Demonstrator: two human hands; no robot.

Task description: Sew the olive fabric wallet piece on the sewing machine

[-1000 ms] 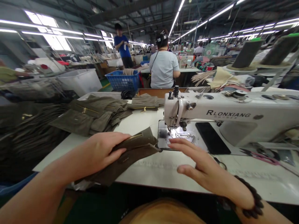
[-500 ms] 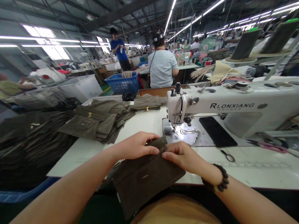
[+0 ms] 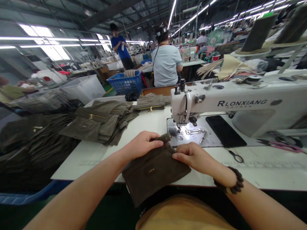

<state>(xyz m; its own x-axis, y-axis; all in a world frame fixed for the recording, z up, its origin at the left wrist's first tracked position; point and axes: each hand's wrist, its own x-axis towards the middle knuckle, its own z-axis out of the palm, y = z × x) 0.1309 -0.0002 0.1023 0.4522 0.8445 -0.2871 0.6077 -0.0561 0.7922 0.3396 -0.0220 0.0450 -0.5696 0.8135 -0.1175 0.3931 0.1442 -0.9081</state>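
A dark brown fabric piece point(image 3: 153, 172) with a small label lies at the table's front edge and hangs partly over it. My left hand point(image 3: 141, 145) is closed on its upper left corner, thumb on top. My right hand point(image 3: 192, 156) pinches its upper right edge with fingers curled; a bead bracelet sits on that wrist. Both hands are just in front of the white sewing machine point(image 3: 240, 102), whose needle and presser foot point(image 3: 178, 126) stand a little beyond the fabric.
A pile of olive zippered fabric pieces point(image 3: 103, 121) lies to the left on the table. A black phone point(image 3: 225, 131) and small scissors point(image 3: 236, 156) lie to the right. Dark fabric heaps fill the far left. A person in a white shirt point(image 3: 166, 64) sits ahead.
My right hand came from hovering open to pinching the fabric. Both hands drew the piece toward me, and it now lies flatter at the table edge.
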